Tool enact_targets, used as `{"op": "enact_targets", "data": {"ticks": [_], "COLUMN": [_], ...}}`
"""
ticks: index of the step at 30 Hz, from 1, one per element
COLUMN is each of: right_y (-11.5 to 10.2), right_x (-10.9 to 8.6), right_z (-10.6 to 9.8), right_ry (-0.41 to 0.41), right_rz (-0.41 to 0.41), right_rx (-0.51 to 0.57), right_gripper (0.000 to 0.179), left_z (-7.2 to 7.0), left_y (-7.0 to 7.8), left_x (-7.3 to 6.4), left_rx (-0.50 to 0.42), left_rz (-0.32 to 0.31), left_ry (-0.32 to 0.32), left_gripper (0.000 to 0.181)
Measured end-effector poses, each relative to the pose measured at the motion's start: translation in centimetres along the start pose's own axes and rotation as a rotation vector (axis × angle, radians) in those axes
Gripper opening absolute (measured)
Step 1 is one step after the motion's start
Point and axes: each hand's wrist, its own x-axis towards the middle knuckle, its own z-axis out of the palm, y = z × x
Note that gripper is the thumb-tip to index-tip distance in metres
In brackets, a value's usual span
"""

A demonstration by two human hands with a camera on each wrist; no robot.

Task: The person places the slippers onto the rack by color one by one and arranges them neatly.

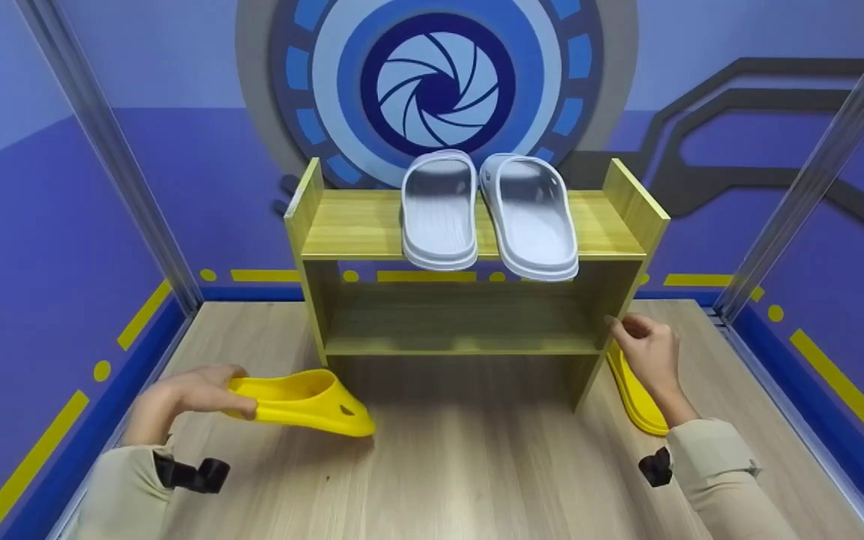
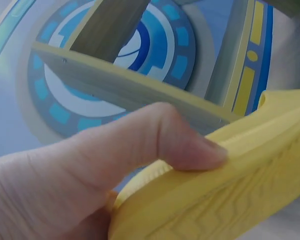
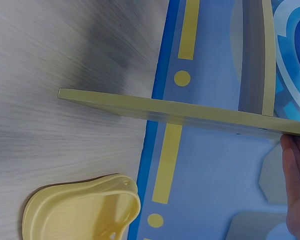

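Observation:
My left hand grips a yellow clog at its heel, with the toe pointing right. In the left wrist view the thumb presses along the clog's side, above its ridged sole. The fingertips of my right hand touch the outer face of the right side panel of a wooden shoe rack; fairly straight fingers show there in the right wrist view. Below that hand, a second yellow clog lies on the table right of the rack, partly hidden by the hand in the head view.
Two pale grey clogs, a left one and a right one, stand side by side on the rack's top shelf, toes toward the back. Blue printed walls and metal posts enclose the wooden table.

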Motion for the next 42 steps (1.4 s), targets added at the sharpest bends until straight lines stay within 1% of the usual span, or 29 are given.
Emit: {"op": "enact_targets", "data": {"ticks": [3,6,11,15,17,23,26,29,31,34,38,42], "right_y": [-0.1,-0.1,0.0,0.1,0.1,-0.1,-0.1,-0.1,-0.1,-0.1,-0.1,-0.1], "right_x": [0.0,0.0,0.0,0.0,0.0,0.0,0.0,-0.1,-0.1,0.0,0.0,0.0], "right_z": [0.0,0.0,0.0,0.1,0.2,0.1,0.1,0.1,0.1,0.1,0.1,0.1], "right_ry": [0.0,-0.002,0.009,0.014,0.013,-0.002,-0.001,0.0,-0.001,0.002,0.006,0.012], "right_rz": [0.005,0.006,-0.003,0.005,0.009,0.019,0.014,0.01,0.011,0.006,0.003,0.003], "right_rx": [-0.031,-0.027,-0.016,-0.023,-0.032,-0.032,-0.033,-0.038,-0.036,-0.03,-0.026,-0.02], "right_gripper": [0.027,0.026,0.025,0.025,0.026,0.027,0.026,0.026,0.026,0.025,0.025,0.024], "left_z": [0.3,0.6,1.2,1.7,1.9,2.5,2.9,3.4,3.7,4.1,4.9,5.6], "left_y": [0.3,0.5,0.8,1.3,1.6,2.8,3.2,3.6,3.8,4.1,4.4,4.6], "left_x": [0.3,0.7,1.1,1.4,1.5,2.0,2.4,2.9,3.2,3.7,4.4,5.2], "left_rx": [-0.04,-0.075,-0.1,-0.126,-0.153,-0.226,-0.246,-0.247,-0.234,-0.211,-0.198,-0.225], "left_rz": [0.045,0.088,0.154,0.203,0.23,0.362,0.41,0.445,0.466,0.474,0.463,0.429], "left_ry": [-0.01,-0.026,-0.041,-0.058,-0.071,-0.101,-0.104,-0.084,-0.055,-0.003,0.078,0.163], "left_gripper": [0.065,0.067,0.07,0.077,0.078,0.073,0.073,0.074,0.075,0.077,0.08,0.082]}}
